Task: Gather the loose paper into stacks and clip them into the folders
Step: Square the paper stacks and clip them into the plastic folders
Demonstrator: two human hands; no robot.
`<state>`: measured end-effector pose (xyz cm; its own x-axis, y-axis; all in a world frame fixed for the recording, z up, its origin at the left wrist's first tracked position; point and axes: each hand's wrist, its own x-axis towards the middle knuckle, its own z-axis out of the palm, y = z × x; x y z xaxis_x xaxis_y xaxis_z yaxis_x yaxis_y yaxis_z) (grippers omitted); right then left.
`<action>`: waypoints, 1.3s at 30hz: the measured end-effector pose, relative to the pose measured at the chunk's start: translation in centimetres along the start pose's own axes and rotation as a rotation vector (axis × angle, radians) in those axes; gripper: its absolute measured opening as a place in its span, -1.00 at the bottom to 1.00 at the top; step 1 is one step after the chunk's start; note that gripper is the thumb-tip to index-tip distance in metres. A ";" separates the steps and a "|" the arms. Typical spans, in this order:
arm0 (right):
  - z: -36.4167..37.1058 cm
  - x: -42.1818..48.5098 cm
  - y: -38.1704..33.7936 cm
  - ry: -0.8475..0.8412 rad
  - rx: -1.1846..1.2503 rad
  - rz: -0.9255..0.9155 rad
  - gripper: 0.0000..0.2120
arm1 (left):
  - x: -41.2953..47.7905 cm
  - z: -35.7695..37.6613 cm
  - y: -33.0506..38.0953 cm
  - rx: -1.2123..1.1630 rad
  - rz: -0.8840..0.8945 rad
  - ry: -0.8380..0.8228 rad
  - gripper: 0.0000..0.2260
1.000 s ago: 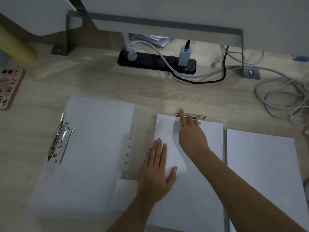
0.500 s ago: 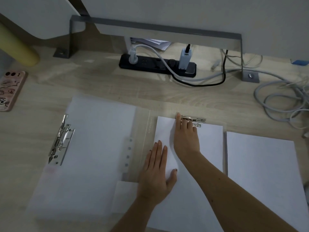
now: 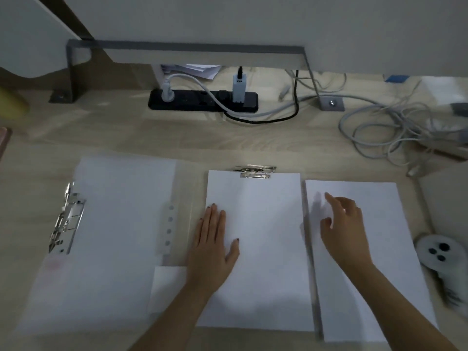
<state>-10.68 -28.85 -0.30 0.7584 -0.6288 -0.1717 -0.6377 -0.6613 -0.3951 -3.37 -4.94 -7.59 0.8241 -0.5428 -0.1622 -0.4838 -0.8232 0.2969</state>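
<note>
The clipped paper stack is pressed flat by the left hand, fingers spread; the right hand, loosely open and empty, is held over the loose paper stack.

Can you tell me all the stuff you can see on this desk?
Desk: one, light wood, under everything.
Folder: one, clear, open, left and middle.
Side clip: one, silver, on the folder's left edge.
Top clip: one, silver, on the top edge of the middle paper.
Middle paper: one stack, white, middle.
Left paper: one stack, white, left.
Right paper: one stack, white, right.
Power strip: one, black, at the back.
Cables: a tangle, grey, back right.
Controller: one, white, far right.
Left hand: flat on the middle paper.
Right hand: fingers spread, over the right paper.
</note>
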 end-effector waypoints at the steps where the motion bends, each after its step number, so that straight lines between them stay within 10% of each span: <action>1: -0.9 -0.1 2.0 0.010 -0.010 0.066 -0.52 | 0.1 -0.1 0.1 0.022 -0.007 0.001 -0.41; 5: -4.0 0.7 8.5 0.002 -0.037 0.310 -0.51 | 0.2 -1.3 3.8 -0.086 -0.040 0.081 -0.40; 12: -4.6 4.3 14.0 -0.112 -0.004 0.439 -0.51 | 0.6 -0.1 14.4 0.046 0.405 -0.063 -0.50; 27: -5.5 8.5 15.0 -0.254 0.151 0.689 -0.53 | 0.4 2.9 15.5 0.216 0.339 -0.183 -0.41; 36: -10.2 3.8 11.7 -0.115 0.483 0.216 -0.81 | 0.5 2.7 15.7 0.152 0.316 -0.270 -0.37; 39: -12.5 2.7 9.2 0.002 0.511 0.066 -0.84 | 1.2 0.4 16.8 -0.256 0.197 -0.342 -0.36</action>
<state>-16.20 -41.75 6.87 0.7178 -0.6639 -0.2098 -0.5368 -0.3359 -0.7739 -10.61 -19.53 -3.19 0.5589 -0.7433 -0.3675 -0.4975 -0.6552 0.5685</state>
